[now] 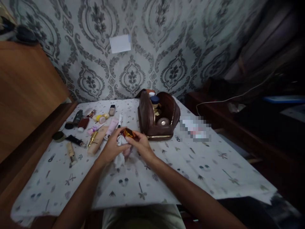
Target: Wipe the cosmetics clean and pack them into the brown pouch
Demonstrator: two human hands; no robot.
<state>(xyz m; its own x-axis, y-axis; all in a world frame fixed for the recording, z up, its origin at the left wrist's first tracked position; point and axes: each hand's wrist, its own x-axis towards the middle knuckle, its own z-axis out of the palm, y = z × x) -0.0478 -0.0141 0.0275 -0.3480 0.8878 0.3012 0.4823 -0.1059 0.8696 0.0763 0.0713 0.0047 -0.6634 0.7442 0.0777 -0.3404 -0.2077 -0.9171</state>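
Above the middle of the table, my left hand (113, 144) is closed around a crumpled white cloth (119, 161), which hangs below the fingers. My right hand (142, 145) grips a small jar (129, 133) with a shiny amber-gold top, and the cloth presses against it. Fingers hide most of the jar's body. Just beyond my right hand stands an open brown cosmetic bag (158, 132), with a dark-blue-lidded jar (154, 100) and other containers inside. Left of my left hand lie a pinkish tube (111, 128), a large beige tube (97, 141) and a gold lipstick-like tube (92, 139).
More cosmetics lie at the left, among them a black tube (75, 140), a small beige tube (71, 153), a dark round jar (58, 136) and a foundation bottle (111, 110). A pixelated item (195, 128) lies right of the bag. A patterned cloth (190, 171) covers the table.
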